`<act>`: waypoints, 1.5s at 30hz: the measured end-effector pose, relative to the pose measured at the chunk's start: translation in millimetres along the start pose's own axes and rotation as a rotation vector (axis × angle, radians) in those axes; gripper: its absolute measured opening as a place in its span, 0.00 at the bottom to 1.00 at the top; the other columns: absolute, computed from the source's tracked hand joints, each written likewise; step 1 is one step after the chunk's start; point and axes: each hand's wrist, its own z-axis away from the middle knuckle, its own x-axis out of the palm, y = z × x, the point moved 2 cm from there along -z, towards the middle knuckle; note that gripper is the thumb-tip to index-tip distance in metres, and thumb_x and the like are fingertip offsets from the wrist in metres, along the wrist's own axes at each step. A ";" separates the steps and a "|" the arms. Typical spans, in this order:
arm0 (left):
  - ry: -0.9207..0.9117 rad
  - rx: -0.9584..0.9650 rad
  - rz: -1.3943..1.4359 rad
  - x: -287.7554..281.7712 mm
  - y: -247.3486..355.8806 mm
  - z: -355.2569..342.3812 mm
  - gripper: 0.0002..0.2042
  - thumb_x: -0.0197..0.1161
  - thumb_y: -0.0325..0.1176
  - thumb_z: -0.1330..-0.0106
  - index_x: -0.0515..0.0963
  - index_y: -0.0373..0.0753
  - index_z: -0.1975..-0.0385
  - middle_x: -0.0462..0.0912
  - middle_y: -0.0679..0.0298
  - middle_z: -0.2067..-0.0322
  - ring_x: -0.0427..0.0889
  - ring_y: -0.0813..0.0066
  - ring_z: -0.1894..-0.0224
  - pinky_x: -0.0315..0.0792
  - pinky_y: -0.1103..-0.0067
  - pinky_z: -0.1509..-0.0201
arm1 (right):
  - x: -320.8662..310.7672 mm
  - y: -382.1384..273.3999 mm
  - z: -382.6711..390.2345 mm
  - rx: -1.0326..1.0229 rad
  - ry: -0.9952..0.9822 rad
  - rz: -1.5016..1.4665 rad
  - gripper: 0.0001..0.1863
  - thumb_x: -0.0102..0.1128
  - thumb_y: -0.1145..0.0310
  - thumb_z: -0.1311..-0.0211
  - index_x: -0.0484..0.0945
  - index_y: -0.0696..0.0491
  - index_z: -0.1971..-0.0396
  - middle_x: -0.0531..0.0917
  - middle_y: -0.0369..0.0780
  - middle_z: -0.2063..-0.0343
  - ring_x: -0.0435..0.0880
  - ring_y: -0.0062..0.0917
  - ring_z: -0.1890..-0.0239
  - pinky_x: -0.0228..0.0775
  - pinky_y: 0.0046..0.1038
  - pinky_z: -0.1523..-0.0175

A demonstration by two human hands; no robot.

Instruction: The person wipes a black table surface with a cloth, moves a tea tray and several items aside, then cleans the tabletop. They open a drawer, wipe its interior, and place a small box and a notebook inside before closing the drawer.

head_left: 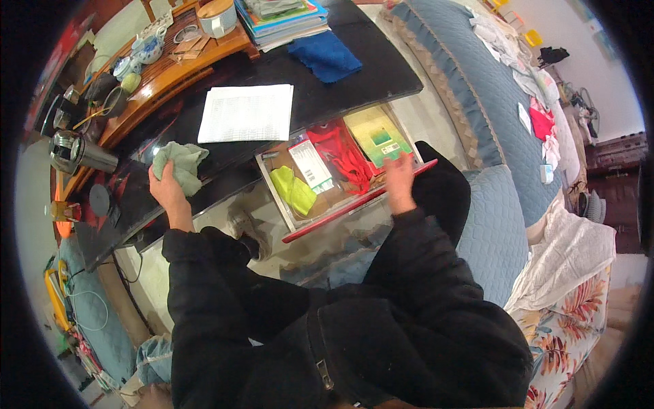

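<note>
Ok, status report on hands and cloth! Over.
Left hand holding green cloth. Right hand at front edge of open drawer. Papers on table, right of cloth.

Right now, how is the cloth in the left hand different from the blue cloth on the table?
Colour: the pale green cloth is soft and greyish, while the blue cloth is deep and bright.
Shape: the pale green cloth is bunched up, but the blue cloth lies fairly flat.
Touch: the left hand has hold of the pale green cloth; no hand touches the blue cloth.
Both are pieces of cloth.
</note>
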 end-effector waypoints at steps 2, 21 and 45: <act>-0.011 0.005 0.008 5.5 1.7 0.7 0.16 0.65 0.30 0.37 0.78 0.34 0.49 0.82 0.62 0.58 0.79 0.72 0.57 0.72 0.76 0.50 | -24.6 10.2 -32.7 -0.379 -0.179 0.148 0.21 0.64 0.78 0.46 0.76 0.63 0.50 0.82 0.45 0.59 0.82 0.30 0.57 0.74 0.32 0.51; -0.062 0.017 0.066 17.1 12.4 12.5 0.14 0.63 0.28 0.37 0.78 0.33 0.52 0.82 0.63 0.58 0.79 0.74 0.57 0.72 0.77 0.51 | -27.5 68.8 -150.3 -0.511 -0.492 0.957 0.32 0.76 0.67 0.64 0.78 0.56 0.52 0.82 0.47 0.61 0.83 0.41 0.61 0.77 0.36 0.55; -0.097 -0.059 0.062 31.3 13.3 15.8 0.14 0.64 0.29 0.37 0.78 0.34 0.52 0.81 0.65 0.59 0.78 0.76 0.58 0.71 0.78 0.52 | 20.2 -41.6 -81.1 -0.205 -0.148 1.045 0.37 0.73 0.40 0.55 0.81 0.60 0.57 0.83 0.52 0.56 0.83 0.47 0.53 0.76 0.43 0.50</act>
